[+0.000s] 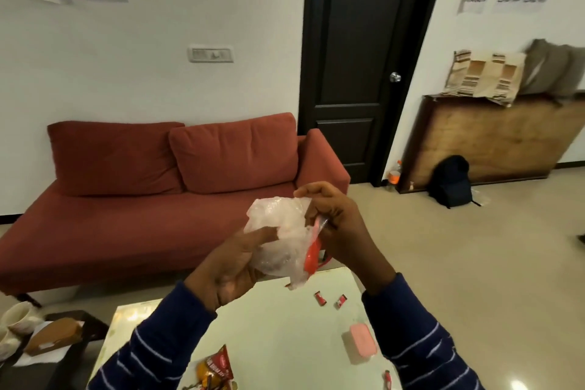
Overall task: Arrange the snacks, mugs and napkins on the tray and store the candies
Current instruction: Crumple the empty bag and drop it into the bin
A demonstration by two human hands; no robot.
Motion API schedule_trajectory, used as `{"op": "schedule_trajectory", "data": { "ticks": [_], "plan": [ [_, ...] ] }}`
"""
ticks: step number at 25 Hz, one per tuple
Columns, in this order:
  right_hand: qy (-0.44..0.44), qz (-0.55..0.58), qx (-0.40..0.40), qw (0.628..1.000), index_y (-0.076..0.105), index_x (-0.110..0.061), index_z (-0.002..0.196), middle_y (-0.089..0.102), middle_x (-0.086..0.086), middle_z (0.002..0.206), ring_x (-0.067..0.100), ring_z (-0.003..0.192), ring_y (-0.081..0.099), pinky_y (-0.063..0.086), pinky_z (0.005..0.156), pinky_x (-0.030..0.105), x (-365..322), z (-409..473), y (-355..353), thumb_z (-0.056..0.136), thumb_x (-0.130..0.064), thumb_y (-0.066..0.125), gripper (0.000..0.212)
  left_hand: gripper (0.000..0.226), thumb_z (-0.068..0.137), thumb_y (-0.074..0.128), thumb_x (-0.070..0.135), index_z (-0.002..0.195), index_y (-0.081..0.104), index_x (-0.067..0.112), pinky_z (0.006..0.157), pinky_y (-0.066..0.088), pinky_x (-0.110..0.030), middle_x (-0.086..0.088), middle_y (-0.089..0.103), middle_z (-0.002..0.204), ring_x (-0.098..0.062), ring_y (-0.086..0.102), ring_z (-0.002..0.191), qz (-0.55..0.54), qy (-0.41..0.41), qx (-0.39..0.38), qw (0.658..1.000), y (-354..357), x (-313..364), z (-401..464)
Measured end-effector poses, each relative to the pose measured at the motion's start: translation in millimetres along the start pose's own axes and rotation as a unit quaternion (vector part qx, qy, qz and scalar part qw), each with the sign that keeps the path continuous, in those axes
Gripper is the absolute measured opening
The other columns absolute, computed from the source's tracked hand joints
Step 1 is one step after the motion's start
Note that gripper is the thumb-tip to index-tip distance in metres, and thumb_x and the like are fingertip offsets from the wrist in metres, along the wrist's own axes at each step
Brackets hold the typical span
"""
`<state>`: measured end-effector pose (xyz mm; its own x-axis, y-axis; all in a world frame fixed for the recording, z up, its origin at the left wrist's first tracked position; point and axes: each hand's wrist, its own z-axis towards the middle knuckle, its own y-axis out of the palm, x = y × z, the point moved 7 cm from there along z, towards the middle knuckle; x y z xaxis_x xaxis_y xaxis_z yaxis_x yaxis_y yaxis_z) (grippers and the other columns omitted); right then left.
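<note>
A crumpled clear plastic bag is held up over the far end of the white table. My left hand grips it from below. My right hand pinches its upper right edge, with something red at the bag's right side beside the fingers. Two small red candies lie on the table under the bag, and a third sits near the front right. A pink lidded box rests on the right part of the table. A red snack packet lies at the front.
To the left a dark tray carries white mugs, a brown packet and a white napkin. A red sofa stands beyond the table. A black backpack sits on the floor by a wooden cabinet.
</note>
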<state>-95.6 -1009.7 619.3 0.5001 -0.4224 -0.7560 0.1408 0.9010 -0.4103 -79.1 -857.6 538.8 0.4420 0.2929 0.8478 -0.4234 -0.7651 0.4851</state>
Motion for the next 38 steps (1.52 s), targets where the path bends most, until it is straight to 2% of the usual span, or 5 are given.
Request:
{"op": "schedule_trajectory", "data": {
  "ticks": [8, 25, 29, 33, 38],
  "plan": [
    [0.19, 0.179, 0.005, 0.965, 0.025, -0.069, 0.137, 0.013, -0.017, 0.164, 0.009, 0.145, 0.03, 0.042, 0.105, 0.019, 75, -55, -55, 0.098, -0.058, 0.038, 0.042, 0.048, 0.09, 0.062, 0.001, 0.129, 0.056, 0.03, 0.079, 0.06, -0.044, 0.002, 0.065, 0.125, -0.023, 0.065, 0.112, 0.111, 0.235, 0.163, 0.952, 93, -26, 73],
    [0.401, 0.283, 0.192, 0.85, 0.061, -0.017, 0.121, 0.067, 0.017, 0.119, 0.038, 0.106, 0.068, 0.061, 0.082, 0.047, 199, -77, -115, 0.095, -0.005, 0.051, 0.031, 0.08, 0.071, 0.085, 0.043, 0.141, 0.049, 0.031, 0.088, 0.058, -0.038, 0.006, 0.06, 0.134, -0.017, 0.062, 0.118, 0.334, 0.168, -0.074, 0.925, 113, -88, 191],
    [0.448, 0.355, 0.135, 0.81, 0.056, -0.019, 0.132, 0.068, 0.016, 0.124, 0.035, 0.114, 0.066, 0.059, 0.088, 0.039, 237, -93, -126, 0.097, -0.022, 0.053, 0.036, 0.05, 0.073, 0.085, 0.021, 0.118, 0.065, 0.033, 0.074, 0.055, -0.014, 0.021, 0.07, 0.104, 0.0, 0.068, 0.098, 0.339, 0.237, 0.064, 0.908, 118, -108, 223],
    [0.434, 0.15, 0.037, 0.887, 0.055, -0.044, 0.133, 0.066, -0.012, 0.123, 0.005, 0.103, 0.068, 0.054, 0.075, 0.017, 289, -110, -184, 0.101, -0.043, 0.047, 0.033, 0.037, 0.068, 0.088, 0.01, 0.102, 0.074, 0.018, 0.065, 0.052, -0.011, 0.008, 0.07, 0.087, -0.005, 0.065, 0.079, 0.394, 0.29, 0.179, 0.853, 135, -135, 270],
    [0.421, 0.106, 0.053, 0.899, 0.047, -0.038, 0.145, 0.072, -0.001, 0.113, 0.017, 0.096, 0.073, 0.062, 0.082, 0.036, 386, -113, -249, 0.095, -0.024, 0.065, 0.055, 0.018, 0.07, 0.087, 0.009, 0.076, 0.071, 0.013, 0.061, 0.049, -0.008, 0.01, 0.065, 0.072, -0.003, 0.062, 0.069, 0.419, 0.264, 0.239, 0.835, 163, -201, 350]
  ]
}}
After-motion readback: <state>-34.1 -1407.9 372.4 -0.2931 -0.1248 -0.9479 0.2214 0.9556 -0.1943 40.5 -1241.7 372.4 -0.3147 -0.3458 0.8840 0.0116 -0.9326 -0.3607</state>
